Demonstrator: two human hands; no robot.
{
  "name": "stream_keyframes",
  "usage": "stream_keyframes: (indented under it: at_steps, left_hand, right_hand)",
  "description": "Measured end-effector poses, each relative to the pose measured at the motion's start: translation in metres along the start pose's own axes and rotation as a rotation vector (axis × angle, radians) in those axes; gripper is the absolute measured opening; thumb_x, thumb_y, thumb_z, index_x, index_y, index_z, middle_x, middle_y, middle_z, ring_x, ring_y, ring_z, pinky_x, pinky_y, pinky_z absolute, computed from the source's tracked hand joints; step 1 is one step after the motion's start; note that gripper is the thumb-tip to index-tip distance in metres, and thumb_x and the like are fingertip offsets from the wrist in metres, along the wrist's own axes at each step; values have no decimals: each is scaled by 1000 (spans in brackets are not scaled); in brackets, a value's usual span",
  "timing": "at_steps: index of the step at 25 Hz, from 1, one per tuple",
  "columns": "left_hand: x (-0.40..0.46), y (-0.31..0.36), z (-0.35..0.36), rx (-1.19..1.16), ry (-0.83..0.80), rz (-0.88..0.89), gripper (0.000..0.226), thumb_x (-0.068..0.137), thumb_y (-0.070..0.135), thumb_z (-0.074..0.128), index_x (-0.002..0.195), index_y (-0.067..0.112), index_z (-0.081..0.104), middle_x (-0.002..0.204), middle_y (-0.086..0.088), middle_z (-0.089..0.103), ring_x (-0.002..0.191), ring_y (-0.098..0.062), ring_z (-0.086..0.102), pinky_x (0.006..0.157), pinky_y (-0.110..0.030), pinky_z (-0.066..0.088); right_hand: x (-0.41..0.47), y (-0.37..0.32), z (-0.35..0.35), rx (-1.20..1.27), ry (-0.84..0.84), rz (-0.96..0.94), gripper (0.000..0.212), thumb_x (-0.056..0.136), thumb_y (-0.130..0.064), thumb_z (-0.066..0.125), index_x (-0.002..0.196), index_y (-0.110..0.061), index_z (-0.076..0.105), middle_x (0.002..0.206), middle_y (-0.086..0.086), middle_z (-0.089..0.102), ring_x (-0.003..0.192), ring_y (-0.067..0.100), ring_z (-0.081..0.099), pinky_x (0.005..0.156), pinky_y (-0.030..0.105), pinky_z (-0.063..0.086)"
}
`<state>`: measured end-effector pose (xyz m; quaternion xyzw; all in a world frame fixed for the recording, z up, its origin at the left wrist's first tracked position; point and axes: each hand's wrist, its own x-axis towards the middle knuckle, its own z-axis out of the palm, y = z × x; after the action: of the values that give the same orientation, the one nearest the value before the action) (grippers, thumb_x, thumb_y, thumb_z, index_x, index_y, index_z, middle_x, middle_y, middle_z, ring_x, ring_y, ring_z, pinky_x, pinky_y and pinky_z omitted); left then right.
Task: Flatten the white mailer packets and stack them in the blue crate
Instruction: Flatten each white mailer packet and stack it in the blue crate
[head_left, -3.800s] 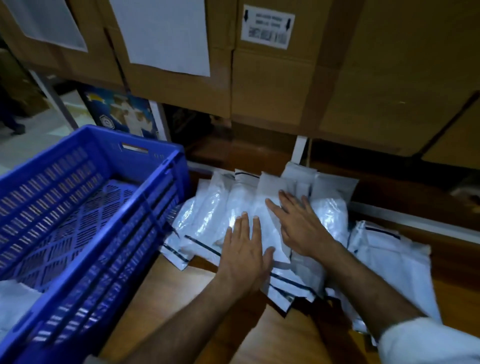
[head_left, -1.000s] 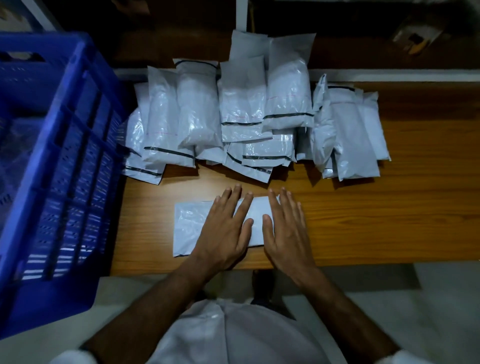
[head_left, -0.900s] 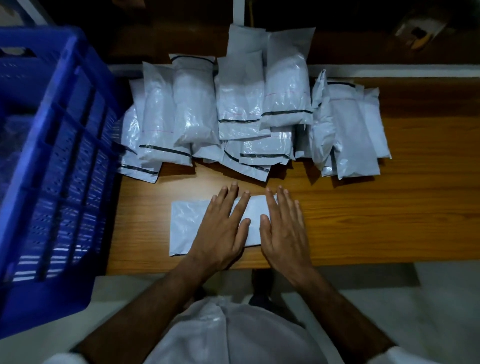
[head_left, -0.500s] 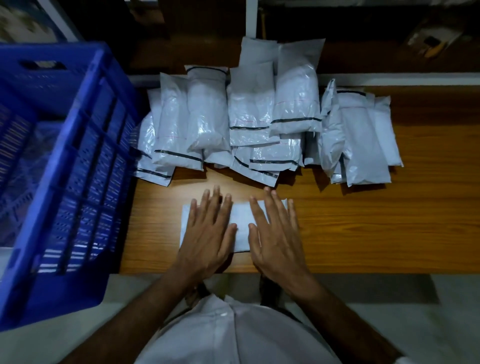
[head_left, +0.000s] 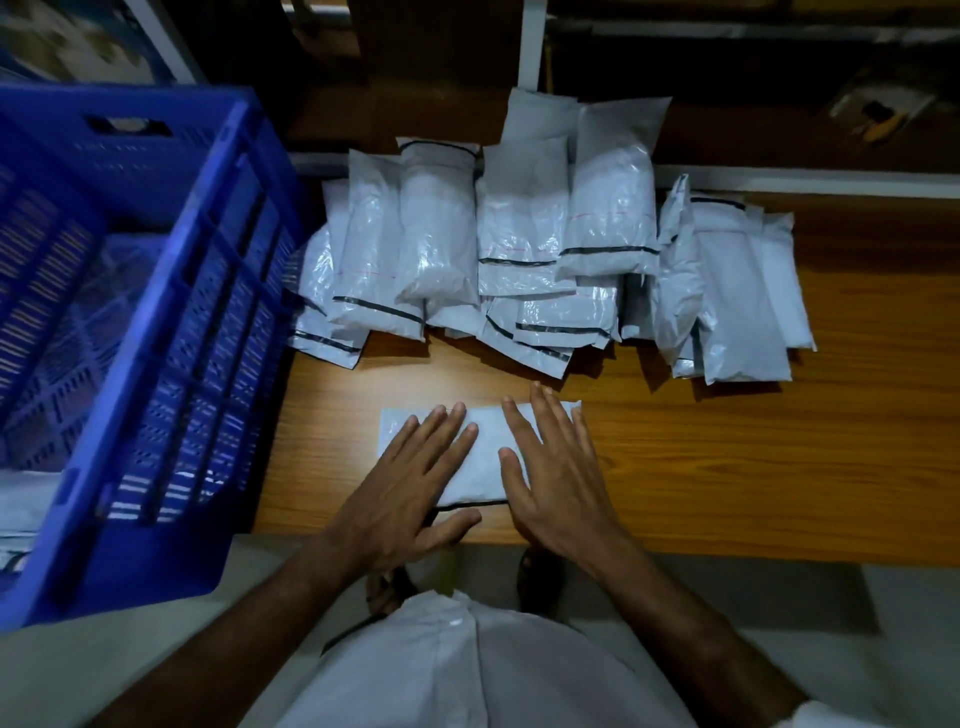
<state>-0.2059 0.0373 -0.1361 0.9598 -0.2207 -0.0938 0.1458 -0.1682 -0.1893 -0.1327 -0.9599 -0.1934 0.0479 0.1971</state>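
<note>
Both hands lie flat, fingers straight and spread: the left hand (head_left: 410, 488) and right hand (head_left: 556, 478) press side by side on one white mailer packet (head_left: 485, 452) near the bench (head_left: 727, 457) front edge, likely squeezing air out so it stacks level. The unflattened pile (head_left: 524, 249) waits just behind, and the blue crate (head_left: 171, 322) stands close at left for a short transfer.

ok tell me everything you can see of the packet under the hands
The packet is a white, glossy plastic mailer lying flat and lengthwise across the wooden table, near its front edge and apart from the pile behind it. A dark strip runs along its near edge. The left hand and right hand press on it with straight fingers, covering most of it.
</note>
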Motion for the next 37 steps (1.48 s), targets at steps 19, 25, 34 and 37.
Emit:
stream_keyframes:
  at_steps: [19, 25, 34, 37]
  left_hand:
    - [-8, 15, -94, 307, 174, 154, 114, 74, 37, 85, 163, 25, 16, 149, -19, 51, 86, -24, 72, 71, -36, 61]
    - [17, 6, -96, 311, -76, -47, 117, 88, 32, 75, 159, 36, -19, 154, -9, 40, 117, -24, 58, 92, -30, 49]
    - [-2, 2, 8, -18, 194, -196, 61, 107, 35, 35, 163, 16, 18, 171, -12, 5, 158, -25, 3, 128, -47, 10]
    - [4, -3, 7, -17, 193, -190, 63, 106, 32, 40, 163, 15, 18, 171, -11, 4, 158, -24, 1, 128, -44, 6]
  right_hand:
    - [-21, -10, -70, -373, 157, -222, 94, 76, -23, 81, 159, -19, 36, 134, 10, 67, 117, 27, 66, 119, 59, 36]
    - [22, 10, -74, -285, 72, -264, 56, 96, -31, 55, 151, -23, 48, 114, 1, 73, 108, 19, 67, 122, 51, 32]
    - [6, -23, 19, -160, 86, -53, 60, 106, -39, 40, 163, -24, 31, 172, 12, 19, 160, 26, 15, 129, 53, 12]
    - [5, -22, 24, -169, 77, -22, 62, 107, -39, 37, 165, -24, 24, 174, 10, 10, 161, 25, 5, 129, 52, 10]
